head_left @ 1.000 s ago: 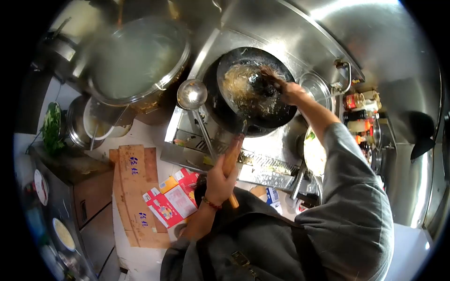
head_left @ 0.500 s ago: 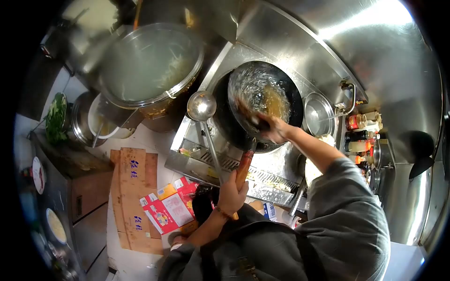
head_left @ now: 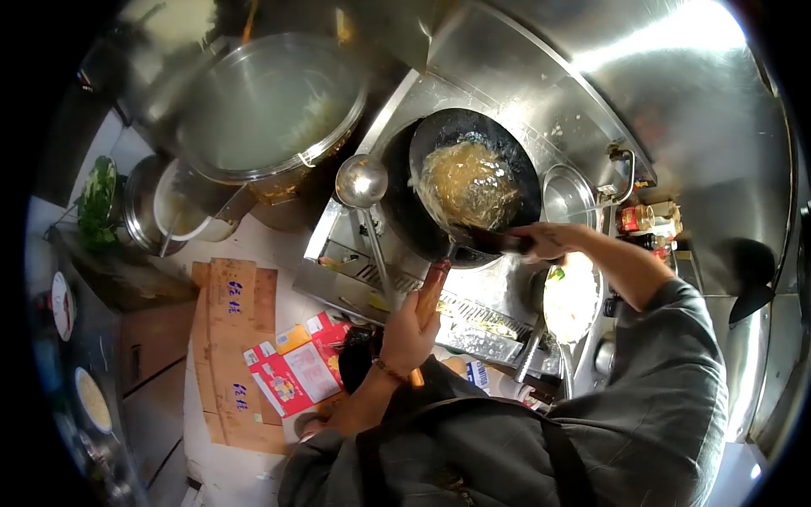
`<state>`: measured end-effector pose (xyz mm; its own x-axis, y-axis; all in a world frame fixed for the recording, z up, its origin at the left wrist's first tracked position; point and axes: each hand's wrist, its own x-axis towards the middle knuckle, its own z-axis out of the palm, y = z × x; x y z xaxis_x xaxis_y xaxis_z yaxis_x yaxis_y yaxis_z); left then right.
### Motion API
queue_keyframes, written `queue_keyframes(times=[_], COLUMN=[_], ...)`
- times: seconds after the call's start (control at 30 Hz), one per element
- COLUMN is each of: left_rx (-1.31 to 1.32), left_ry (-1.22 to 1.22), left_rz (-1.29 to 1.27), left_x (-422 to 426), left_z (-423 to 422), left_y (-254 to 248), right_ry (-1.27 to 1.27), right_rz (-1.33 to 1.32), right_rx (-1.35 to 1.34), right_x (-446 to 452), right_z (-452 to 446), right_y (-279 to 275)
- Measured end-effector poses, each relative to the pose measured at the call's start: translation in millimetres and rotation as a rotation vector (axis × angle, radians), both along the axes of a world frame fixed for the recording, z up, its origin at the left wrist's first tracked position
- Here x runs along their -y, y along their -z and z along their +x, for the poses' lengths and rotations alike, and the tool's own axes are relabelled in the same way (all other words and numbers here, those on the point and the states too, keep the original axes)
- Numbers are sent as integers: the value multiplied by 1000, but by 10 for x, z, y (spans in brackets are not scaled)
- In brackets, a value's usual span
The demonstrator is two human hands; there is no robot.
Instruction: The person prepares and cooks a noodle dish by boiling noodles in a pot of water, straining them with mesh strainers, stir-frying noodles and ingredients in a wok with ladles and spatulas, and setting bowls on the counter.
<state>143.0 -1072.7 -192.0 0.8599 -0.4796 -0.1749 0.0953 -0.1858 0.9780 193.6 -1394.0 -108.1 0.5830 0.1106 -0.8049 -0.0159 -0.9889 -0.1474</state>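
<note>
A black wok [head_left: 431, 135] sits tilted on the stove, with brownish, glistening liquid [head_left: 473, 182] in it. My left hand [head_left: 409, 336] is closed around the wok's wooden handle [head_left: 434, 287]. The long shaft of a steel ladle [head_left: 361, 180] also runs into this hand, its bowl resting left of the wok. My right hand [head_left: 545, 242] is closed on a dark brown, brush-like tool [head_left: 486, 240], which lies along the wok's near rim. Its exact kind is hard to make out.
A large pot of cloudy liquid [head_left: 270, 110] stands at the upper left. Right of the wok are a steel bowl [head_left: 568, 196], a pan of pale food [head_left: 570, 296] and sauce jars [head_left: 635, 220]. Cardboard [head_left: 236, 355] and a red box [head_left: 296, 363] lie on the floor.
My right hand has moved from inside the wok to its near right rim. The splashing liquid has gathered into a brownish pool. My left hand keeps its grip.
</note>
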Motion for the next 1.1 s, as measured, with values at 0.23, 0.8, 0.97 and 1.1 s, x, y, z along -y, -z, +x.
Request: queue_keyframes(times=[0.23, 0.8, 0.97, 1.1], left_rx=[35, -44, 124, 49], left_ry=[-65, 34, -21, 5], left_rz=[-55, 26, 51, 8], left_x=[17, 42, 43, 16], left_z=[-23, -18, -77, -1], left_y=[79, 136, 243, 121], right_ry=[-9, 615, 128, -142], right_rz=[-578, -184, 215, -357], right_rx=[319, 410, 326, 194], right_x=[521, 157, -66, 526], right_z=[767, 979, 177, 268], right_y=[720, 1090, 869, 429])
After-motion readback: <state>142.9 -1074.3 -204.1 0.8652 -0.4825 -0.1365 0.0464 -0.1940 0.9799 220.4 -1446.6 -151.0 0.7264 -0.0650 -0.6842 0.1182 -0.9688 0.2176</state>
